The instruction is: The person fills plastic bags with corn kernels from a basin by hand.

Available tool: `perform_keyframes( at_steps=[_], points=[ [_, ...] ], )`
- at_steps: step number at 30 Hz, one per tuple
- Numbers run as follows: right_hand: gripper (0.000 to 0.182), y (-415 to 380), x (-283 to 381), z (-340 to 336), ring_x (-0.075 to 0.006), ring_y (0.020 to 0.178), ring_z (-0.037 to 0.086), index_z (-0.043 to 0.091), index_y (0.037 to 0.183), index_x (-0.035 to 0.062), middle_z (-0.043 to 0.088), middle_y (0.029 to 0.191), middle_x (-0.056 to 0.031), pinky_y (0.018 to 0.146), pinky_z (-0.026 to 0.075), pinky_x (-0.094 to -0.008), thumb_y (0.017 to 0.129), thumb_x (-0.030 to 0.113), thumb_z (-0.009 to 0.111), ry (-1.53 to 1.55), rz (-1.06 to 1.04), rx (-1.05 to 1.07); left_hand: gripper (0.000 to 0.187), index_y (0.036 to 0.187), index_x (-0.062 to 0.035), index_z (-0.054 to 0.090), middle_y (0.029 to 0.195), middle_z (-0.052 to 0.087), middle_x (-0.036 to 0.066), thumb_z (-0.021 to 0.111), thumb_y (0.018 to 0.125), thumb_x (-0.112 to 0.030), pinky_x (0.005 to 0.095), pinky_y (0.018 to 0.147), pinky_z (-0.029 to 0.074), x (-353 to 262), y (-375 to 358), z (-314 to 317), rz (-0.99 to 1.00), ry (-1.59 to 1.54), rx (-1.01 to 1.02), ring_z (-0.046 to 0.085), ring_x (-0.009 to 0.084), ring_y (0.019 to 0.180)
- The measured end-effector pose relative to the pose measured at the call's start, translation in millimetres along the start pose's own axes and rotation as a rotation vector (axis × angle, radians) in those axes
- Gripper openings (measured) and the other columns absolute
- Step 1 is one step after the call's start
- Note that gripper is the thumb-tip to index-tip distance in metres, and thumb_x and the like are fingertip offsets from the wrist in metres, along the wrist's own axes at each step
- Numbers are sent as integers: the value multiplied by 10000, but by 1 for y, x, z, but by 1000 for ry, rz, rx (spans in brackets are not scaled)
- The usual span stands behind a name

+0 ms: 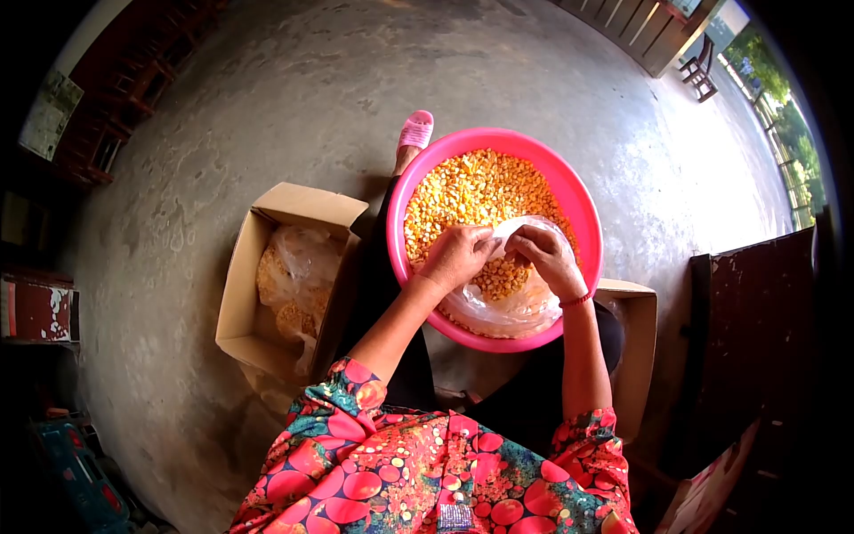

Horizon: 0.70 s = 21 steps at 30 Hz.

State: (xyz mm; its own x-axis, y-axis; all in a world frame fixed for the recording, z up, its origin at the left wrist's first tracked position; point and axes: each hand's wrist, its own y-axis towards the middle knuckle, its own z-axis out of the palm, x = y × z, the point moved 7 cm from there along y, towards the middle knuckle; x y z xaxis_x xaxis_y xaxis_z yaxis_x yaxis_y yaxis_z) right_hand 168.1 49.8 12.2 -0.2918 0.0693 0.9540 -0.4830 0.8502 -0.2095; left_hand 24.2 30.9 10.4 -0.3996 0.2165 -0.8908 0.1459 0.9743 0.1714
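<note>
A clear plastic bag with corn kernels inside rests in a pink basin. Loose corn kernels fill much of the basin around and behind the bag. My left hand is closed, pinching the bag's rim on the left side. On the other side of the bag's mouth, my right hand has its fingers curled on the rim; a red band circles that wrist. Part of each hand's grip is hidden behind its own fingers.
Left of my legs, an open cardboard box contains bags of kernels. Another cardboard box stands at my right, partly hidden by my leg. A dark chair is at the far doorway. Dark furniture stands on the right.
</note>
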Motion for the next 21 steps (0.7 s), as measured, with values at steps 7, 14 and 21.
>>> perform_keyframes(
  at_steps=[7, 14, 21],
  points=[
    [192, -1, 0, -4, -18, 468, 370, 570, 820, 61, 506, 642, 19, 416, 254, -161, 922, 203, 492, 207, 125, -68, 184, 825, -34, 616, 776, 626, 160, 586, 827, -215, 384, 664, 478, -1, -2, 11, 41, -81, 81, 619, 324, 745],
    [207, 28, -1, -38, -6, 451, 333, 591, 872, 55, 499, 633, 26, 393, 218, -161, 928, 216, 473, 293, 49, -269, 184, 799, -31, 598, 762, 611, 157, 596, 808, -214, 393, 653, 467, -7, -6, 9, 22, 28, 125, 608, 323, 735],
    [343, 71, -53, -48, -347, 909, 605, 527, 1073, 41, 619, 974, -205, 773, 476, -415, 819, 265, 582, -714, 60, -358, 201, 865, -14, 633, 792, 618, 160, 611, 809, -206, 380, 652, 481, 0, -5, 14, 45, 7, 104, 617, 318, 742]
  ],
)
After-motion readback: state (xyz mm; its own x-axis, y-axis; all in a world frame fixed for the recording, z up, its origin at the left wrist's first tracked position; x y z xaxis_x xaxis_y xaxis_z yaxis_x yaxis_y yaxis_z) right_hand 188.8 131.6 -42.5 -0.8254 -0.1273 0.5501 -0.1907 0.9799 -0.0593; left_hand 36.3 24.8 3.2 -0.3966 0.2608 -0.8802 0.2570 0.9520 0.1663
